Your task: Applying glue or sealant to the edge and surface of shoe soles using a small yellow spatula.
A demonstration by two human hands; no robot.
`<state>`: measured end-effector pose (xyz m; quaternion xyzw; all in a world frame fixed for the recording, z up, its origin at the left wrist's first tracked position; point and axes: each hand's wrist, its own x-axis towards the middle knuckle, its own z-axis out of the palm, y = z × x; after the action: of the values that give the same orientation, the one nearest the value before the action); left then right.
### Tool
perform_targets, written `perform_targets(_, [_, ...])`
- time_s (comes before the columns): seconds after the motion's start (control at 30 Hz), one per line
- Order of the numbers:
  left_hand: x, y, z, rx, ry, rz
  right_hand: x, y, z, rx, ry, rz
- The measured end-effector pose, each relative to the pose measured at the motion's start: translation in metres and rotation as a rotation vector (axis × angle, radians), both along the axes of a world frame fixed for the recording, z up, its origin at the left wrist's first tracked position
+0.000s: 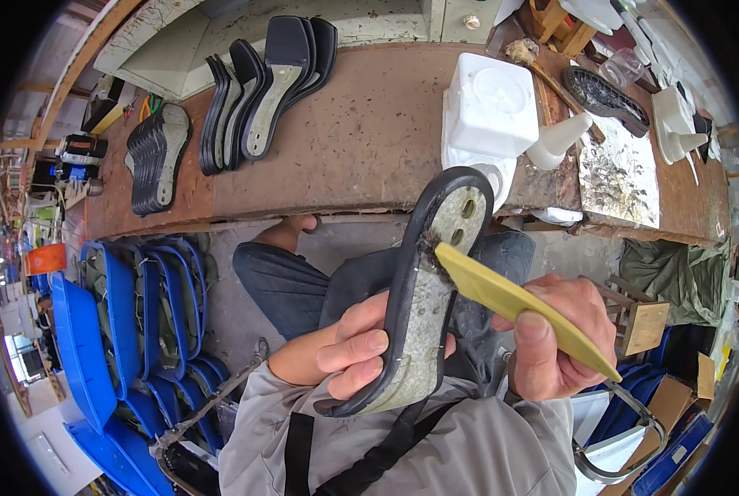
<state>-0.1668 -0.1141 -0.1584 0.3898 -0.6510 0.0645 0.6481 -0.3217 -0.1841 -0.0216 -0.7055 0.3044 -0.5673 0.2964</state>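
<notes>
My left hand grips a shoe sole near its lower end, fingers wrapped round its edge. The sole has a raised black rim and a mottled grey inner face with oblong holes near the top. It is held up at a tilt in front of my body. In my right hand is a brush with a flat yellow handle, thumb on top. Its short dark bristles touch the grey face below the holes, by the left rim.
Beyond my hands runs a brown workbench with stacked soles and further soles at the left. A white plastic container, white nozzle and black sole occupy its right. Blue bins stand lower left.
</notes>
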Motion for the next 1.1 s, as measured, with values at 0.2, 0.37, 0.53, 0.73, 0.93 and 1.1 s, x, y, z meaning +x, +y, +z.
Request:
perform_targets(0.2, [-0.002, 0.0, 0.004, -0.012, 0.003, -0.011, 0.0, 0.01, -0.004, 0.054, -0.069, 0.027])
perform_targets(0.37, [-0.003, 0.0, 0.008, -0.022, 0.0, -0.02, -0.002, 0.015, -0.006, 0.065, -0.084, 0.067])
perform_targets(0.53, [-0.003, 0.0, 0.012, -0.03, 0.0, -0.032, -0.006, 0.021, -0.009, 0.084, -0.11, 0.091])
perform_targets(0.73, [-0.003, -0.006, 0.018, -0.044, -0.002, -0.051, -0.01, 0.029, -0.009, 0.116, -0.114, 0.086])
perform_targets(0.93, [-0.002, -0.015, 0.025, -0.068, -0.001, -0.08, -0.015, 0.036, -0.006, 0.133, -0.092, 0.112])
perform_targets(1.1, [0.0, -0.026, 0.032, -0.106, 0.005, -0.108, -0.018, 0.042, -0.006, 0.119, -0.092, 0.125])
